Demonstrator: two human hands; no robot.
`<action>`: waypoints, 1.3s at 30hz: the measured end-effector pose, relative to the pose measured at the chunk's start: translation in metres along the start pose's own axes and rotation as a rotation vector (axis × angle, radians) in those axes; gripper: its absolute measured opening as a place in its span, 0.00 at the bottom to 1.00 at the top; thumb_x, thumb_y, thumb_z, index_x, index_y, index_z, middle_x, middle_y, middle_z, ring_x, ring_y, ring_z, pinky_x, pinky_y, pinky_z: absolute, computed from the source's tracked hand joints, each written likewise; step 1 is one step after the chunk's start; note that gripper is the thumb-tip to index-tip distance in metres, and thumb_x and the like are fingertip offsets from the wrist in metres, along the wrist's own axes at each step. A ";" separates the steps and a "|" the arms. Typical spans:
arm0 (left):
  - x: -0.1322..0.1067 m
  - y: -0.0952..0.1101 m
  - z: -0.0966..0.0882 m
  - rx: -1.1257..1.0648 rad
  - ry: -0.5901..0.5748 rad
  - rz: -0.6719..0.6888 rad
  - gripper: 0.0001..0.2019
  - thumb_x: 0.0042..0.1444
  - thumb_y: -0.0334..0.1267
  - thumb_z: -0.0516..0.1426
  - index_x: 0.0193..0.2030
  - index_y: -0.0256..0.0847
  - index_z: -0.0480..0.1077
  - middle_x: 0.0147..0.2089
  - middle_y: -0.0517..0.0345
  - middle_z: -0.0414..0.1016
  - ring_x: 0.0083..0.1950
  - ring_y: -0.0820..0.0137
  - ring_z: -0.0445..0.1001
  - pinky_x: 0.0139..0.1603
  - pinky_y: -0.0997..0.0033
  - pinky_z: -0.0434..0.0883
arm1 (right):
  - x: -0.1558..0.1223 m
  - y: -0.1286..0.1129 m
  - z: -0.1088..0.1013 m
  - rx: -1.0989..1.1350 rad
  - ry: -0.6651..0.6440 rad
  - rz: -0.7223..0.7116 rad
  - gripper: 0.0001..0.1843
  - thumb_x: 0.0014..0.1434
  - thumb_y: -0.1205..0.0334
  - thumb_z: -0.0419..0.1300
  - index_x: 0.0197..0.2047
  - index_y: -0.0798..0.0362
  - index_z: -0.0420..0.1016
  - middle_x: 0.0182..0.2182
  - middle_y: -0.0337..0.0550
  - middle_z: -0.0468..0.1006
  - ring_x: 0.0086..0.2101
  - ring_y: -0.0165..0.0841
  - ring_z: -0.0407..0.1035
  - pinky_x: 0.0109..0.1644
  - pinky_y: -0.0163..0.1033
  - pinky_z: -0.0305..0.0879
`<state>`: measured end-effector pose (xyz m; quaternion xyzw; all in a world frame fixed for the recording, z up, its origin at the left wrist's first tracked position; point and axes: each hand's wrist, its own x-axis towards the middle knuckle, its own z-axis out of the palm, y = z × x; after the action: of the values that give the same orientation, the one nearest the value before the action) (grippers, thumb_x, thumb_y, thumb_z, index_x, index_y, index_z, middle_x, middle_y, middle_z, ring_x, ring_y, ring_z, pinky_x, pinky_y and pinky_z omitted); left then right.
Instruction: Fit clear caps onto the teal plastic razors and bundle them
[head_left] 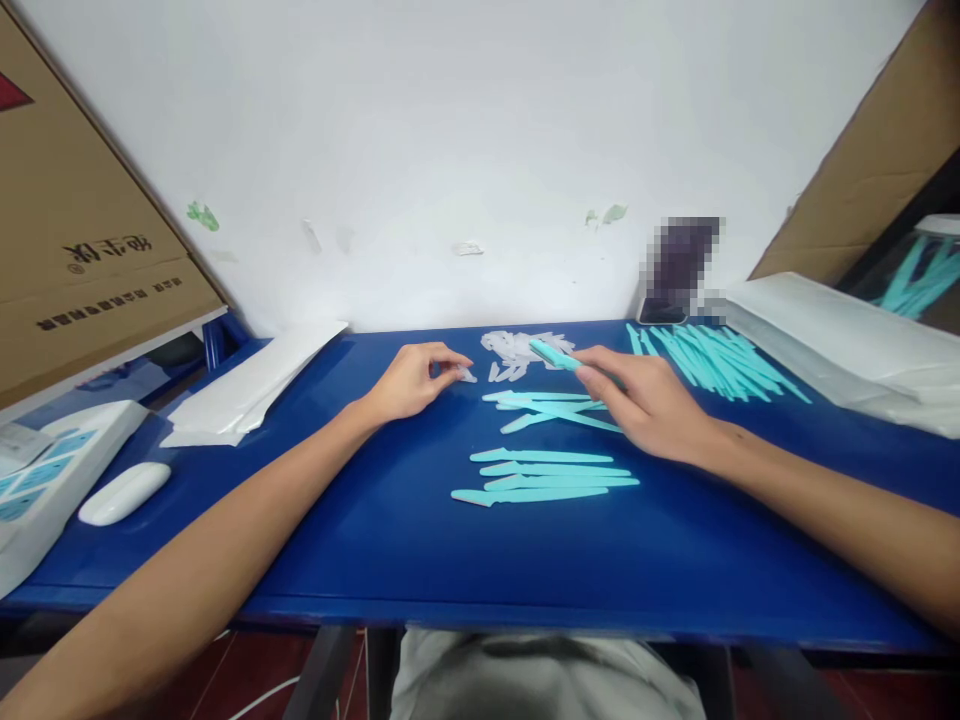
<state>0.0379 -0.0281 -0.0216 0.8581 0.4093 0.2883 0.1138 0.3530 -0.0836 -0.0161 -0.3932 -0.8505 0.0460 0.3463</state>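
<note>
My right hand (637,395) grips the handle of a turquoise eyebrow razor (553,354), its blade end pointing left over a heap of small translucent plastic covers (516,347). Left of that heap, my left hand (421,378) pinches one translucent plastic cover (466,374) between thumb and fingertips. The razor and the held cover are apart. Below my right hand lies a loose crossed group of eyebrow razors (547,408), partly hidden by the hand. Closer to me, several more razors (551,482) lie roughly parallel, blade ends to the left.
A big pile of turquoise razors (716,362) lies at the right, by a propped phone (679,270) and plastic bags (840,345). White sheets (251,390), a white oval case (124,493) and a white tray (67,480) are on the left. A cardboard box (90,200) stands behind them.
</note>
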 end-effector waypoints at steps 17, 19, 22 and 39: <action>0.001 -0.014 0.001 0.048 -0.164 0.056 0.11 0.64 0.40 0.58 0.46 0.43 0.81 0.50 0.55 0.82 0.52 0.63 0.79 0.54 0.66 0.74 | 0.002 0.003 -0.001 -0.095 -0.137 0.083 0.21 0.71 0.52 0.46 0.52 0.53 0.76 0.34 0.42 0.81 0.32 0.36 0.73 0.36 0.40 0.61; 0.001 -0.014 0.000 0.043 -0.157 0.050 0.11 0.64 0.40 0.58 0.46 0.44 0.82 0.49 0.55 0.83 0.50 0.64 0.80 0.52 0.65 0.74 | 0.002 0.003 -0.001 -0.102 -0.159 0.097 0.22 0.71 0.52 0.45 0.53 0.53 0.75 0.36 0.44 0.82 0.33 0.37 0.74 0.36 0.40 0.62; 0.000 -0.013 0.000 0.020 -0.144 0.040 0.11 0.64 0.42 0.58 0.45 0.44 0.82 0.48 0.54 0.83 0.47 0.64 0.80 0.48 0.66 0.74 | 0.002 0.004 0.000 -0.112 -0.178 0.106 0.24 0.71 0.51 0.44 0.55 0.53 0.75 0.38 0.45 0.83 0.34 0.38 0.75 0.36 0.41 0.63; -0.001 -0.004 -0.023 -0.064 -0.218 -0.097 0.15 0.56 0.53 0.63 0.35 0.43 0.82 0.55 0.51 0.77 0.50 0.60 0.77 0.49 0.62 0.72 | 0.002 0.004 -0.001 -0.141 -0.223 0.085 0.23 0.71 0.52 0.44 0.53 0.53 0.76 0.42 0.46 0.83 0.38 0.41 0.77 0.39 0.42 0.67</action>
<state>0.0219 -0.0274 -0.0053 0.8594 0.4264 0.2005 0.1987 0.3551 -0.0797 -0.0157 -0.4447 -0.8674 0.0442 0.2189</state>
